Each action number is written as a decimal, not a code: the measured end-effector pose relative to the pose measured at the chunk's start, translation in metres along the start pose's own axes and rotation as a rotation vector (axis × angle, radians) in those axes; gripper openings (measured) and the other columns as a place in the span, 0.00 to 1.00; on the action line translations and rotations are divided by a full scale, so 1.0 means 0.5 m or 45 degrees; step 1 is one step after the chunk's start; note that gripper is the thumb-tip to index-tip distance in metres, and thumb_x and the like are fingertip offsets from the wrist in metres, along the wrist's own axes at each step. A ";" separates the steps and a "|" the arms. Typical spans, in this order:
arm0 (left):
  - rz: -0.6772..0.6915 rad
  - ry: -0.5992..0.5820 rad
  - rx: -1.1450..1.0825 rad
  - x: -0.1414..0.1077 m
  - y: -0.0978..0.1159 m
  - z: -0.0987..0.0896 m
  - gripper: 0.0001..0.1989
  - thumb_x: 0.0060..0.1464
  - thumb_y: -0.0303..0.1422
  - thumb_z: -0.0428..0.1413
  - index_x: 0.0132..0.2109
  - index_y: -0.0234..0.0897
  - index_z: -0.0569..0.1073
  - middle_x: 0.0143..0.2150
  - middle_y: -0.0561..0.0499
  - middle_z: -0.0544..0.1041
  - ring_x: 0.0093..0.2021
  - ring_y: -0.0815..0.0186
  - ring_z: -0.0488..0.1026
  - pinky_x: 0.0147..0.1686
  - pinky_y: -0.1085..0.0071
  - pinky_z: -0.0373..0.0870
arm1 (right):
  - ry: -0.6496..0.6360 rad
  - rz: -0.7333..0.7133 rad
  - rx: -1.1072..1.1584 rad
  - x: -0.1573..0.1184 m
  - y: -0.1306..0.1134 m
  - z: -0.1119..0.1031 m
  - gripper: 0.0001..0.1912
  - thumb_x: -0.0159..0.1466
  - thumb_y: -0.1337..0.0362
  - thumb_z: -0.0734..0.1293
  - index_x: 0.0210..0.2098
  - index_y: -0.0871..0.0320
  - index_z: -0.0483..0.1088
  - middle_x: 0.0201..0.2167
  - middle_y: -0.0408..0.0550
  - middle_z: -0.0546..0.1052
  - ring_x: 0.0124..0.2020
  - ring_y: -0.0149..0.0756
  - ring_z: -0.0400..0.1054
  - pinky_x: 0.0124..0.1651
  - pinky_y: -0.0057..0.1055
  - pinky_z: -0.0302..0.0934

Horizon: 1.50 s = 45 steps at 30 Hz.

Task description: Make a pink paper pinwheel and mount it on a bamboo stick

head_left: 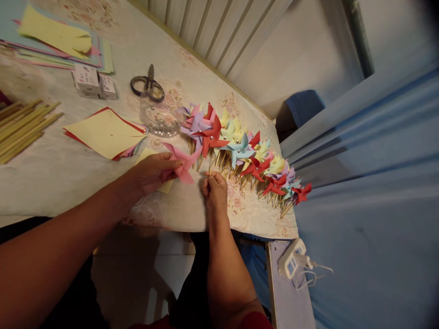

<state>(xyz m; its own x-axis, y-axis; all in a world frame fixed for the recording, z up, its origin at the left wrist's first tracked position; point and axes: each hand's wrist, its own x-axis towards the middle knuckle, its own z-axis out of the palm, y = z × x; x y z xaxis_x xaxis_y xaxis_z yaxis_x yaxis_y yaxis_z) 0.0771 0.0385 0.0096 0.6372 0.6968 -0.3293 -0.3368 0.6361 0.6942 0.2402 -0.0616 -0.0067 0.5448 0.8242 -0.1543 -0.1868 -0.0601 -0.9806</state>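
Between the thumb and fingers of my left hand (156,171) is a pink paper pinwheel (185,165), its blades folded in and no stick showing on it. My right hand (216,187) is closed low over the table, its fingertips pinching a thin wooden stick (210,172) below the row of finished pinwheels. That row includes a red pinwheel (212,137), a light blue pinwheel (239,150) and several others in yellow and lilac, all lying close together on their sticks. Partly behind my left hand lies a yellow paper piece (166,186).
Left of my hands lie a stack of coloured paper squares (106,133) and wooden sticks (27,128). Farther back are scissors (149,84), a clear bag of small metal fasteners (163,125), small white boxes (87,81) and more paper (51,34). A power strip (291,259) sits lower right.
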 end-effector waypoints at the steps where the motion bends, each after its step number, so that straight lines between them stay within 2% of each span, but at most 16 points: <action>1: 0.001 -0.009 0.003 0.000 -0.001 -0.001 0.07 0.43 0.25 0.65 0.26 0.32 0.73 0.26 0.53 0.74 0.28 0.74 0.70 0.30 0.79 0.70 | 0.006 0.001 0.002 0.000 0.001 0.000 0.10 0.55 0.57 0.65 0.34 0.56 0.68 0.13 0.31 0.63 0.12 0.22 0.46 0.16 0.23 0.37; 6: 0.007 -0.052 0.006 0.001 -0.002 -0.006 0.08 0.44 0.27 0.65 0.26 0.33 0.72 0.27 0.53 0.74 0.28 0.74 0.70 0.31 0.79 0.69 | 0.014 -0.015 0.035 0.003 0.007 -0.002 0.10 0.56 0.58 0.67 0.33 0.57 0.70 0.14 0.32 0.66 0.12 0.21 0.49 0.16 0.21 0.40; 10: 0.018 -0.063 0.029 0.001 0.000 -0.006 0.08 0.43 0.28 0.65 0.25 0.33 0.72 0.25 0.53 0.73 0.27 0.74 0.68 0.29 0.79 0.68 | 0.013 -0.033 0.084 0.002 0.003 -0.004 0.10 0.56 0.58 0.69 0.33 0.58 0.69 0.17 0.35 0.70 0.14 0.23 0.61 0.19 0.22 0.52; 13: 0.026 -0.063 0.028 0.000 0.002 -0.007 0.09 0.42 0.28 0.65 0.25 0.33 0.71 0.25 0.53 0.73 0.27 0.73 0.68 0.28 0.78 0.68 | -0.038 -0.095 0.192 -0.004 -0.009 -0.004 0.13 0.57 0.55 0.71 0.35 0.57 0.68 0.23 0.40 0.77 0.23 0.32 0.73 0.28 0.28 0.65; 15: 0.034 -0.051 0.023 0.000 0.003 -0.009 0.09 0.41 0.28 0.66 0.25 0.34 0.71 0.25 0.54 0.73 0.27 0.73 0.68 0.29 0.77 0.69 | -0.073 -0.153 0.282 -0.007 -0.015 -0.006 0.14 0.57 0.54 0.71 0.35 0.56 0.67 0.29 0.44 0.80 0.31 0.36 0.77 0.37 0.34 0.70; 17: 0.042 -0.048 0.024 -0.001 0.003 -0.010 0.09 0.42 0.28 0.65 0.25 0.34 0.71 0.25 0.54 0.73 0.27 0.73 0.68 0.30 0.77 0.68 | -0.067 -0.196 0.308 -0.007 -0.018 -0.009 0.14 0.56 0.56 0.73 0.33 0.56 0.68 0.33 0.45 0.80 0.36 0.36 0.76 0.43 0.35 0.69; 18: 0.047 -0.052 0.024 -0.001 0.003 -0.011 0.09 0.43 0.28 0.65 0.25 0.34 0.70 0.25 0.54 0.72 0.27 0.73 0.68 0.30 0.77 0.68 | -0.044 -0.212 0.289 -0.005 -0.018 -0.011 0.13 0.56 0.57 0.73 0.32 0.57 0.68 0.33 0.44 0.79 0.36 0.34 0.75 0.43 0.33 0.69; 21: 0.065 -0.065 0.013 -0.001 0.004 -0.012 0.09 0.44 0.28 0.64 0.25 0.34 0.70 0.25 0.53 0.72 0.27 0.73 0.68 0.29 0.77 0.67 | 0.041 -0.220 0.207 0.001 -0.015 -0.020 0.11 0.54 0.59 0.74 0.31 0.57 0.70 0.29 0.40 0.74 0.29 0.26 0.68 0.34 0.26 0.64; 23: 0.064 -0.062 -0.001 -0.001 0.005 -0.014 0.09 0.45 0.27 0.64 0.26 0.34 0.69 0.25 0.53 0.72 0.27 0.74 0.68 0.29 0.77 0.67 | 0.049 -0.183 0.183 0.004 -0.015 -0.026 0.11 0.54 0.59 0.73 0.31 0.57 0.71 0.27 0.38 0.71 0.25 0.25 0.64 0.30 0.25 0.61; 26: 0.057 -0.036 -0.024 -0.003 0.010 -0.017 0.09 0.46 0.26 0.64 0.29 0.33 0.69 0.27 0.54 0.73 0.28 0.74 0.69 0.29 0.78 0.67 | 0.024 -0.113 0.127 0.006 -0.015 -0.033 0.12 0.52 0.59 0.73 0.32 0.56 0.70 0.23 0.37 0.70 0.24 0.26 0.65 0.28 0.25 0.59; 29: 0.040 -0.017 -0.025 -0.004 0.015 -0.022 0.10 0.46 0.25 0.64 0.29 0.32 0.68 0.26 0.54 0.73 0.28 0.74 0.69 0.30 0.79 0.69 | 0.040 -0.045 -0.018 0.007 -0.015 -0.048 0.13 0.49 0.60 0.73 0.31 0.56 0.68 0.21 0.36 0.71 0.24 0.28 0.67 0.28 0.24 0.57; 32: 0.042 0.016 -0.024 -0.002 0.017 -0.027 0.11 0.46 0.24 0.64 0.30 0.33 0.67 0.26 0.55 0.73 0.28 0.74 0.69 0.31 0.78 0.70 | 0.059 -0.039 -0.310 0.007 -0.016 -0.073 0.08 0.50 0.62 0.70 0.28 0.56 0.68 0.20 0.35 0.70 0.22 0.28 0.63 0.28 0.24 0.55; 35: 0.061 0.015 -0.032 -0.001 0.017 -0.030 0.11 0.46 0.24 0.64 0.30 0.34 0.66 0.26 0.55 0.73 0.28 0.74 0.70 0.30 0.78 0.70 | 0.072 -0.184 -0.749 0.002 -0.019 -0.098 0.02 0.51 0.66 0.67 0.25 0.56 0.69 0.21 0.36 0.68 0.23 0.28 0.60 0.29 0.26 0.55; 37: 0.065 0.007 -0.040 -0.002 0.017 -0.030 0.11 0.46 0.24 0.63 0.30 0.34 0.67 0.26 0.54 0.73 0.28 0.74 0.70 0.29 0.79 0.69 | 0.072 -0.302 -1.022 -0.004 -0.020 -0.103 0.01 0.52 0.67 0.67 0.25 0.56 0.70 0.23 0.38 0.70 0.26 0.31 0.62 0.33 0.28 0.58; 42: 0.040 0.088 -0.053 -0.008 0.022 -0.024 0.09 0.48 0.22 0.61 0.28 0.34 0.67 0.26 0.54 0.72 0.27 0.74 0.70 0.29 0.78 0.69 | -0.049 -0.593 -1.478 -0.023 -0.015 -0.066 0.10 0.57 0.69 0.67 0.38 0.56 0.76 0.33 0.47 0.77 0.39 0.40 0.67 0.48 0.36 0.60; 45: 0.043 0.084 -0.064 -0.010 0.024 -0.024 0.09 0.48 0.22 0.61 0.28 0.34 0.68 0.26 0.54 0.72 0.28 0.74 0.70 0.31 0.77 0.69 | -0.116 -0.656 -1.649 -0.025 -0.005 -0.037 0.12 0.60 0.71 0.64 0.40 0.57 0.76 0.35 0.50 0.76 0.42 0.42 0.66 0.50 0.38 0.59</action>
<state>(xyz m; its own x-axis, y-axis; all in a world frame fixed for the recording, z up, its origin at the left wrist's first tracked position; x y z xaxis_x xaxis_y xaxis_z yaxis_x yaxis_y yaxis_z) 0.0615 0.0464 0.0120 0.5785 0.7375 -0.3485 -0.3930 0.6264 0.6732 0.2488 -0.0821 -0.0046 0.2565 0.9428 0.2129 0.9225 -0.1730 -0.3451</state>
